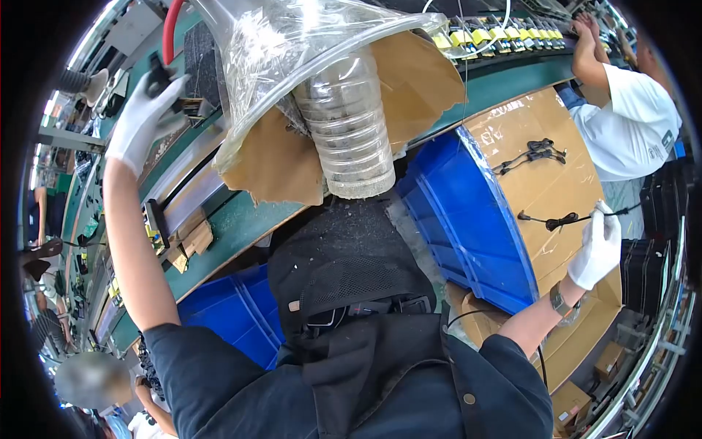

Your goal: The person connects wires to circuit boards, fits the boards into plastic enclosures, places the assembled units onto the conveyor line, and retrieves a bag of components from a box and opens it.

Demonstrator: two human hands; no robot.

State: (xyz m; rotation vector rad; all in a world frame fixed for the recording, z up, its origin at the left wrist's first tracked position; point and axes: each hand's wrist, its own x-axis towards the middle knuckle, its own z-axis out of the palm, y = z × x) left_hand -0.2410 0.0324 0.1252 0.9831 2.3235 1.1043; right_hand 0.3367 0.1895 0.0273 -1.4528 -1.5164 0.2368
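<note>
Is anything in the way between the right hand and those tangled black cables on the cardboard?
Nothing visible blocks it: between the right hand and the tangled black cables there's just cardboard, plus the black cord it's holding.

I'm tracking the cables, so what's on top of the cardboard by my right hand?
A black cable bundle lies on the cardboard, and your right hand holds another black cable over it. Whatever is under the cardboard is covered, so I can't tell.
</note>
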